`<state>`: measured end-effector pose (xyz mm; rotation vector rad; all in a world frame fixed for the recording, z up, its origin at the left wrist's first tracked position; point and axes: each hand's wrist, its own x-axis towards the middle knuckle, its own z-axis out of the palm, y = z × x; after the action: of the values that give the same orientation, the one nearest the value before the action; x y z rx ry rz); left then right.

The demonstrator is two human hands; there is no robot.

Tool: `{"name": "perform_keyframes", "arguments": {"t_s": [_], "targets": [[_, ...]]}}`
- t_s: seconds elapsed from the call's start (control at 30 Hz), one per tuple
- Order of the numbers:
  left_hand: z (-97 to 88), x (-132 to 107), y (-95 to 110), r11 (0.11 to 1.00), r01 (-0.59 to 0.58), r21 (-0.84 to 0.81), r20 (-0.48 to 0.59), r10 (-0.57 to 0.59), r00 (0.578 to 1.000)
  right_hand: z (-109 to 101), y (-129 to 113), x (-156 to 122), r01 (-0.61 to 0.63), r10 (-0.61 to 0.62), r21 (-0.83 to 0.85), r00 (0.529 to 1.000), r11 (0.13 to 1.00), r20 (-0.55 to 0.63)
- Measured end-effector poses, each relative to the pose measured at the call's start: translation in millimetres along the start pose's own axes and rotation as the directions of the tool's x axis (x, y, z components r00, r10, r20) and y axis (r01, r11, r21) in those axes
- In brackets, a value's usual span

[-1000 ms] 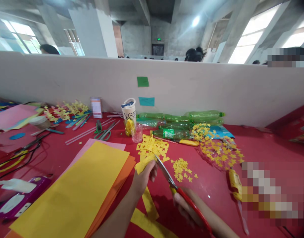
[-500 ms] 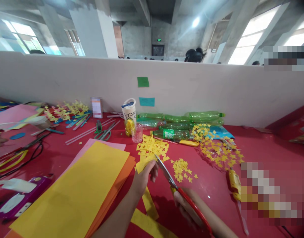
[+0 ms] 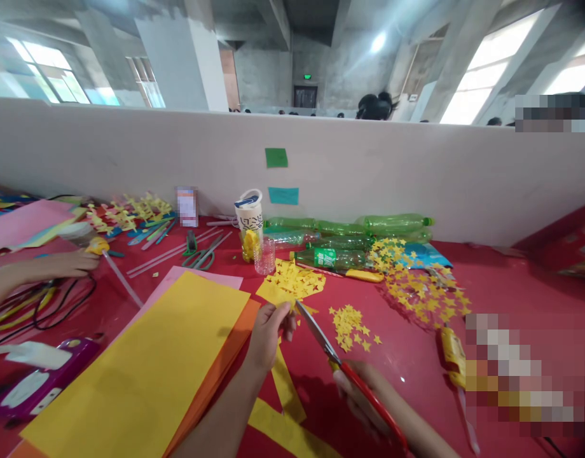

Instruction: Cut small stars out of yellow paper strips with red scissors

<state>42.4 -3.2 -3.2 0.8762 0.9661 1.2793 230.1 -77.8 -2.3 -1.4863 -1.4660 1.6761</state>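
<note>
Pinched between the thumb and fingers of my left hand (image 3: 271,327) is a piece of yellow paper (image 3: 275,294). My right hand (image 3: 357,388) is closed around the red handles of a pair of scissors (image 3: 323,343). The tips of the blades lie at the paper's edge, beside my left fingertips. Just beyond is a heap of yellow paper scraps (image 3: 299,277) with star-shaped gaps. Small yellow paper stars (image 3: 350,323) lie in a pile right of the blades. Yellow paper strips (image 3: 287,388) rest on the red table between my forearms.
Yellow and orange sheets (image 3: 154,356) are stacked on the left. A co-worker's hand (image 3: 80,262) is at far left, by a yellow item on a pale stick (image 3: 99,246). Green plastic bottles (image 3: 340,257), a cup (image 3: 249,213) and grey-green scissors (image 3: 204,254) line the back. More stars (image 3: 419,280) spread right.
My left hand has shifted slightly left and turned the yellow paper, which now overlaps the scraps. A co-worker's hand has reached in from the left, and the yellow item on a stick has appeared there.
</note>
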Motion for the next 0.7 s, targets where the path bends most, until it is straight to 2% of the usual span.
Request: {"name": "perform_keyframes", "arguments": {"t_s": [0.13, 0.43, 0.57, 0.7], "targets": [[-0.2, 1.0, 2.5, 0.999, -0.030, 0.019, -0.028, 0.030, 0.999, -0.7, 3.4, 1.6, -0.004, 0.004, -0.007, 1.000, 1.000, 0.028], [-5.3, 3.0, 6.6, 0.965, -0.082, 0.250, 0.014, 0.081, 0.997, -6.2, -10.1, -10.4, 0.052, -0.040, -0.092, 0.990, 0.994, 0.134], [-6.6, 3.8, 7.3, 0.954, -0.073, 0.290, 0.029, 0.068, 0.997, -6.6, -15.3, -11.0, 0.060, -0.051, -0.113, 0.995, 0.992, 0.084], [-6.5, 3.8, 9.1, 0.962, -0.054, 0.266, 0.024, 0.049, 0.998, -4.7, -14.9, -9.9, 0.012, -0.009, -0.048, 0.998, 0.999, 0.055]]}}
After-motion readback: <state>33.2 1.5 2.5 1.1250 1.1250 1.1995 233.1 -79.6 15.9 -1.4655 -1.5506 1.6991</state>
